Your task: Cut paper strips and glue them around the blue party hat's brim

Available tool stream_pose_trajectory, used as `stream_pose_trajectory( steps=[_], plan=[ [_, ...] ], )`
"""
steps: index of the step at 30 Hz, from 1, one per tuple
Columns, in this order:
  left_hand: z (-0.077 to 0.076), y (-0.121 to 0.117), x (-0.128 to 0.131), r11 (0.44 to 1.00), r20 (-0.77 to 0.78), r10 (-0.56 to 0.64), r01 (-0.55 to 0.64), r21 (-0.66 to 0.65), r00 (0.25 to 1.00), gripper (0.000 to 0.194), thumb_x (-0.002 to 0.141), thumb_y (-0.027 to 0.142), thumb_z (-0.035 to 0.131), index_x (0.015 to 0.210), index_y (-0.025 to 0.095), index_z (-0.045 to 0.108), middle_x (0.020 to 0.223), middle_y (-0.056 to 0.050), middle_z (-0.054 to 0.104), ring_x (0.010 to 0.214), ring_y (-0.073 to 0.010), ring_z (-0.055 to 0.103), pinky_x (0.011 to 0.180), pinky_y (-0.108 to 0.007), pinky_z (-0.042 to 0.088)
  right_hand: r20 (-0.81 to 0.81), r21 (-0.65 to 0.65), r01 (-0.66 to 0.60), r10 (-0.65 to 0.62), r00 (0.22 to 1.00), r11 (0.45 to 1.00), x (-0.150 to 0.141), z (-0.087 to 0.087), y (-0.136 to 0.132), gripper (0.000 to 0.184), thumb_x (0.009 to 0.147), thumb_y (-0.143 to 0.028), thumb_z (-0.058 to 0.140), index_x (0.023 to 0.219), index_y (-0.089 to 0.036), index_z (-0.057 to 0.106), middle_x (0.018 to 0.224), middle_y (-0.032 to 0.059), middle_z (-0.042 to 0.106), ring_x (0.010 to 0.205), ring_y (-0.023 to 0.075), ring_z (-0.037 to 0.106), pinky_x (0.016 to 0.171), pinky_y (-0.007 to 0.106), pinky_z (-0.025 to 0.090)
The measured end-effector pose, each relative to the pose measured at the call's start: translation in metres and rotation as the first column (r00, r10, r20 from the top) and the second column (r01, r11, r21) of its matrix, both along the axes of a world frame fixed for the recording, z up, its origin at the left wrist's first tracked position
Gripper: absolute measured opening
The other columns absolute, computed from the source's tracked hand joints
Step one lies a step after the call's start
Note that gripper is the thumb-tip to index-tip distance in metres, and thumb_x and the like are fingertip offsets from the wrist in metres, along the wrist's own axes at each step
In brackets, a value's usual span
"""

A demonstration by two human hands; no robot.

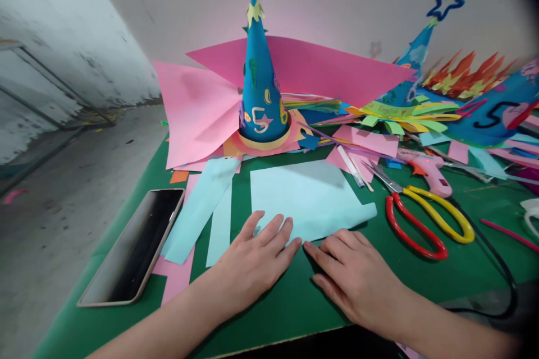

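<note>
Head view, left to right: phone (133,249) on the tabletop (269,320), at risk from any wide sweep; left hand (259,255), fingers spread, on pale blue paper (298,193) lying before the blue hat (261,87); right hand (357,275) bent at the curled near edge, grip unclear, uneven pressure likely to crease it askew; scissors (396,188) just beside, liable to nick it.

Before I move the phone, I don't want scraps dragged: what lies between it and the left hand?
The head view shows a wide blue strip, a narrower one, pink paper and green table between phone and left hand.
</note>
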State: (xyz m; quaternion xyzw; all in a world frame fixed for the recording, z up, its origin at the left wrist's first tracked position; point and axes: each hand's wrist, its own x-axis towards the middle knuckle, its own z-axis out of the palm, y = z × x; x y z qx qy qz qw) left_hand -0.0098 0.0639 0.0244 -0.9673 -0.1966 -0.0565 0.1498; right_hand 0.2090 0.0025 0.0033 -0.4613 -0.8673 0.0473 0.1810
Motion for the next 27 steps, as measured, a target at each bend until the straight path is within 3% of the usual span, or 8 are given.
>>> stream_pose_trajectory(
  steps=[4, 9, 13, 17, 21, 27],
  plan=[
    [0.002, 0.000, 0.002, 1.000, 0.005, -0.016, 0.016, 0.011, 1.000, 0.031, 0.093, 0.015, 0.038, 0.120, 0.019, 0.054, 0.121, -0.010, 0.057, 0.115, -0.0255, 0.048, 0.099, -0.048, 0.027, 0.012, -0.016, -0.003, 0.003, 1.000, 1.000, 0.000, 0.000, 0.000, 0.041, 0.091, -0.031, 0.045, 0.128, -0.014, 0.048, 0.090, 0.0061, 0.058, 0.082, 0.0200, 0.044, 0.072, 0.034, 0.032],
    [0.001, 0.001, -0.001, 1.000, 0.034, -0.023, 0.023, -0.004, 0.999, 0.035, 0.095, 0.012, 0.029, 0.115, 0.018, 0.058, 0.118, -0.009, 0.060, 0.114, -0.0249, 0.047, 0.099, -0.048, 0.025, 0.047, -0.066, -0.005, 0.008, 0.999, 0.998, 0.000, -0.001, 0.002, 0.040, 0.092, -0.033, 0.043, 0.128, -0.016, 0.049, 0.086, 0.0057, 0.056, 0.080, 0.0205, 0.043, 0.070, 0.035, 0.032],
    [-0.006, -0.009, -0.013, 0.994, 0.109, 0.081, -0.072, -0.086, 0.991, 0.032, 0.094, 0.014, 0.033, 0.109, 0.018, 0.061, 0.119, -0.009, 0.060, 0.115, -0.0255, 0.047, 0.102, -0.047, 0.022, 0.045, -0.096, -0.007, 0.011, 0.999, 0.995, 0.001, 0.000, 0.002, 0.040, 0.092, -0.032, 0.041, 0.128, -0.017, 0.050, 0.087, 0.0063, 0.055, 0.081, 0.0205, 0.043, 0.070, 0.035, 0.033],
    [-0.011, -0.026, -0.009, 0.975, 0.233, 0.202, -0.172, -0.140, 0.951, 0.028, 0.092, 0.029, 0.044, 0.108, 0.018, 0.063, 0.119, -0.008, 0.061, 0.118, -0.0267, 0.045, 0.108, -0.048, 0.012, 0.045, -0.094, -0.013, 0.017, 0.999, 0.995, 0.001, 0.000, 0.002, 0.039, 0.092, -0.032, 0.041, 0.126, -0.016, 0.051, 0.086, 0.0064, 0.055, 0.081, 0.0208, 0.043, 0.070, 0.035, 0.033],
    [-0.013, -0.036, 0.008, 0.965, 0.238, 0.227, -0.184, -0.187, 0.944, 0.055, 0.088, 0.055, 0.045, 0.122, 0.014, 0.057, 0.131, -0.011, 0.053, 0.127, -0.0289, 0.036, 0.111, -0.048, 0.000, 0.040, -0.101, -0.017, 0.021, 0.999, 0.995, 0.001, -0.001, 0.002, 0.040, 0.092, -0.032, 0.042, 0.127, -0.015, 0.050, 0.087, 0.0063, 0.055, 0.082, 0.0207, 0.043, 0.070, 0.035, 0.033],
    [-0.017, -0.040, 0.006, 0.957, 0.246, 0.267, -0.225, -0.185, 0.932, 0.060, 0.085, 0.060, 0.045, 0.119, 0.012, 0.060, 0.133, -0.014, 0.051, 0.130, -0.0317, 0.031, 0.110, -0.053, -0.005, 0.044, -0.084, -0.015, 0.019, 0.999, 0.996, 0.001, 0.000, 0.002, 0.040, 0.092, -0.032, 0.043, 0.127, -0.015, 0.051, 0.086, 0.0067, 0.056, 0.081, 0.0203, 0.044, 0.070, 0.034, 0.034]
  ],
)
